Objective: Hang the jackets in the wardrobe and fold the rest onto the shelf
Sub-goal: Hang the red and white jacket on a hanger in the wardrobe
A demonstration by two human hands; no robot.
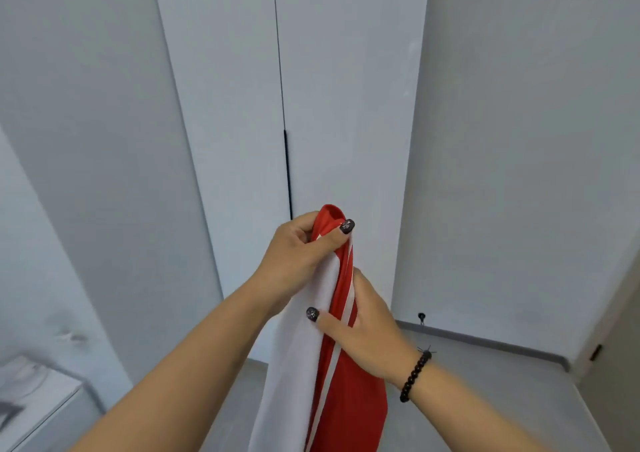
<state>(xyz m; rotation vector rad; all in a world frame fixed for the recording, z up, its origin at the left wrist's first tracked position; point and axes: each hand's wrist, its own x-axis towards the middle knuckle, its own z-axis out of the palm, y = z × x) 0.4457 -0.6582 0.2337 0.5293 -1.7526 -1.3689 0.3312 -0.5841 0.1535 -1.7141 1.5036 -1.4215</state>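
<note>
The left hand [300,254] is curled round the top of a red and white garment [332,365], thumb pressed across the bunched red fabric at its upper end. The right hand [367,327], lower down, grips the garment's side with thumb on the white panel and fingers wrapped behind; a dark bead bracelet [415,375] circles that wrist. The garment hangs straight down between both forearms, in front of the closed white wardrobe doors [346,105]. Grey floor [485,399] lies below.
</note>
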